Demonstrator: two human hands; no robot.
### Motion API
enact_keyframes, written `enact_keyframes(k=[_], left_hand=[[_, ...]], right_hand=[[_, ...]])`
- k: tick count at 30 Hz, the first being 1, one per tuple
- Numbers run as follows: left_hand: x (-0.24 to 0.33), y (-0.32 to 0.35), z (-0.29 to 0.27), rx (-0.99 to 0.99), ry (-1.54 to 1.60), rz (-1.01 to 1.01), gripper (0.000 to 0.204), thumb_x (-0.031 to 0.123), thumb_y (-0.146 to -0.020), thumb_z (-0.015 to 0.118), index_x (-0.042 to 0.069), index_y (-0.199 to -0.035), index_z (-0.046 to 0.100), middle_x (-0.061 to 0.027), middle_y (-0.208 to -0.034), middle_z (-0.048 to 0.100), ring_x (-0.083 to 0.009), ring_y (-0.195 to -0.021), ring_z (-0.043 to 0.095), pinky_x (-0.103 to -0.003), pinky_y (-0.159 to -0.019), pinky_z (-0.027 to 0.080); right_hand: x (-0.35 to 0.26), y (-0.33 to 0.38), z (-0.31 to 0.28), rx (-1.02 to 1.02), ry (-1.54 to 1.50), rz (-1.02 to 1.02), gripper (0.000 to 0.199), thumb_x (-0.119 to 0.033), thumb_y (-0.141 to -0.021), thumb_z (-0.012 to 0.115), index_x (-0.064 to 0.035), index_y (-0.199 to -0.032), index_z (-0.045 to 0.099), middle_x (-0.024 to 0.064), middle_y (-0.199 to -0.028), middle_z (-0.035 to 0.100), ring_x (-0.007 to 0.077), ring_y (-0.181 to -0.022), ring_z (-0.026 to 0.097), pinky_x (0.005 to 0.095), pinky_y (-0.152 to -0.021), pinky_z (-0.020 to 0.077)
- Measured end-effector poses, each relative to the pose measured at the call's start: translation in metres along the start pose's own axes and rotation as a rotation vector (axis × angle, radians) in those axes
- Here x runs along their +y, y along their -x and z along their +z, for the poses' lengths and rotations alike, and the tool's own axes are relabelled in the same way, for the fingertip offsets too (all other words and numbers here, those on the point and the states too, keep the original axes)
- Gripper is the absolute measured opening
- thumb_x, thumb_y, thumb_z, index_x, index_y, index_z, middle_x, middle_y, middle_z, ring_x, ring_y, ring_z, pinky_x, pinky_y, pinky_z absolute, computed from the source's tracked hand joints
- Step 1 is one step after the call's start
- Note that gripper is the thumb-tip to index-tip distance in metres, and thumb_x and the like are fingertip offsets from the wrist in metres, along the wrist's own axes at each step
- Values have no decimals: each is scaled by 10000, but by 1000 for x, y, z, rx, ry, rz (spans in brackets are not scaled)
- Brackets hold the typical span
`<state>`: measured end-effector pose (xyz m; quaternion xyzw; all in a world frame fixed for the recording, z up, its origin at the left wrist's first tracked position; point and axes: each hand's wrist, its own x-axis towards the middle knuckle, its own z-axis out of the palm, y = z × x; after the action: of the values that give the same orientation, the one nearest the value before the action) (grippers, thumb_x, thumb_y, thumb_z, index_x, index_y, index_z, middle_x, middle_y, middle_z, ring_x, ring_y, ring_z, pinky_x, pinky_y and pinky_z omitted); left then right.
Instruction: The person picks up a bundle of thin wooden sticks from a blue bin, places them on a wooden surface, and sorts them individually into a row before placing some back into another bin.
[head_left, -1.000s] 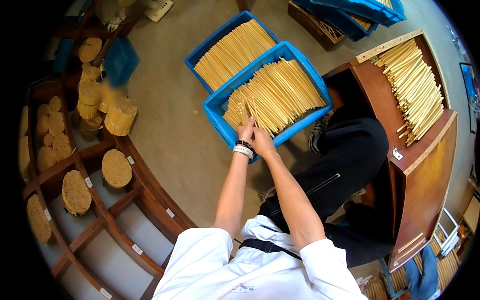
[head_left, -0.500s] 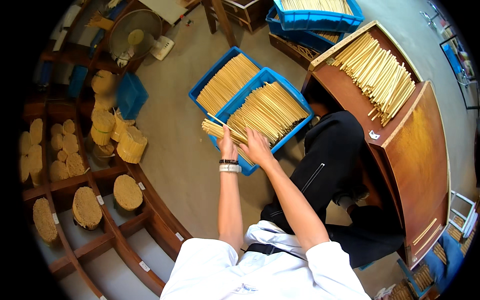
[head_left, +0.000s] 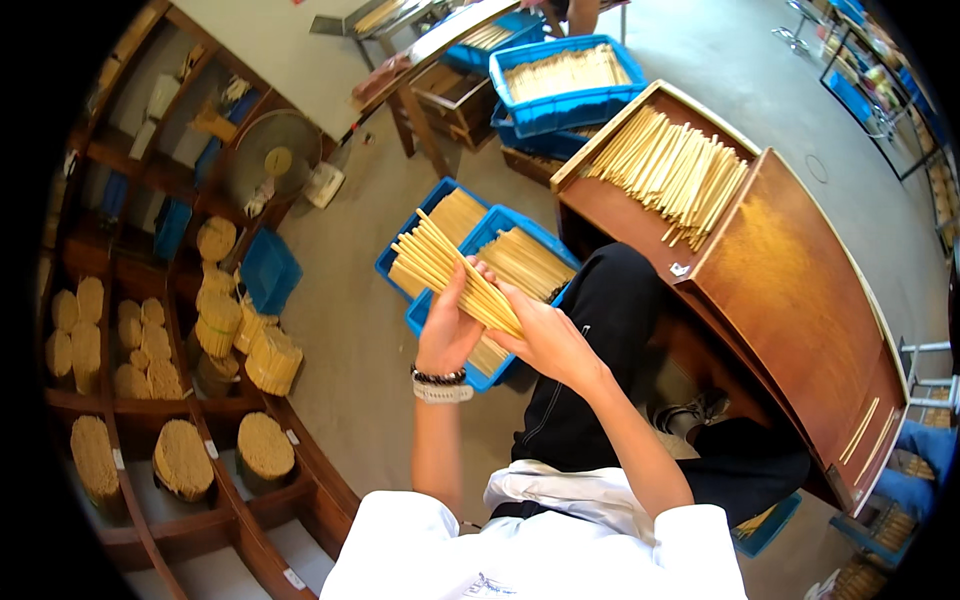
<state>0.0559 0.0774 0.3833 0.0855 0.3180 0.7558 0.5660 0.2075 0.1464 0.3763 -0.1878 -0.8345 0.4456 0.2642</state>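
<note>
A loose bundle of thin, pale-yellow sticks (head_left: 432,252) is held between my two hands, raised in front of the blue crates and tilted toward the upper left. My left hand (head_left: 445,330) closes around its middle from the left, thumb up along the sticks. The fingers of my right hand (head_left: 548,338) wrap the lower right end. Below the bundle, a blue crate (head_left: 548,236) holds rows of similar sticks, partly hidden by my hands. Another blue crate (head_left: 392,243) full of sticks lies against its far left side.
To my right stands a brown wooden table (head_left: 800,270) with a sloped tray of loose sticks (head_left: 680,165). Stacked blue crates (head_left: 565,118) are beyond it. A compartmented wooden rack (head_left: 330,450) with bundled sticks lines the left, near a fan (head_left: 278,160). My knee is beside the crates.
Both hands have lifted the bundle up and out from above the near crate, toward me. The view has shifted, bringing more of the far tables into sight.
</note>
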Motion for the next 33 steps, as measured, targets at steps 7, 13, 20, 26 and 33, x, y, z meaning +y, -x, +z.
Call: enact_keyframes(k=[7,13,20,26,33], left_hand=[[-90,3,97,-133,-158,-40,290,306,-1013,536,58,-1158,501,-32,-1012,538,-165,-1012,532,-311,-989,426],[-178,22,163,-518,-146,-157,296,314,-999,558,81,-1123,424,22,-872,407,-84,-779,445,-348,-1005,402],[-228,34,215,-546,-81,-184,144,158,-1009,541,76,-1106,474,-1,-888,472,-98,-754,456,-309,-778,461],[-239,36,204,-511,-164,-140,160,99,-986,566,51,-1117,487,-15,-906,516,-114,-760,485,-309,-757,463],[-236,37,181,-501,-201,-224,186,-13,-940,580,36,-1108,518,-34,-933,580,-138,-817,585,-360,-856,507]], right_hand=[[-7,84,-80,223,-188,163,424,-98,-834,690,2,-1158,434,276,-911,618,476,-915,591,459,-699,504],[-27,177,-137,452,-306,371,478,-122,-860,695,-22,-1251,439,215,-986,643,340,-920,658,375,-741,506],[-6,234,-117,1206,-1394,223,513,-475,-1022,396,-26,-1210,557,112,-1195,608,223,-1120,580,383,-1004,414],[-7,218,-116,1343,-1646,274,454,-406,-1036,366,-25,-1155,583,140,-1165,632,227,-1150,569,387,-1045,395],[4,201,-106,1348,-1608,247,305,-267,-1044,364,-56,-1127,568,76,-1185,609,194,-1166,544,369,-1034,398]])
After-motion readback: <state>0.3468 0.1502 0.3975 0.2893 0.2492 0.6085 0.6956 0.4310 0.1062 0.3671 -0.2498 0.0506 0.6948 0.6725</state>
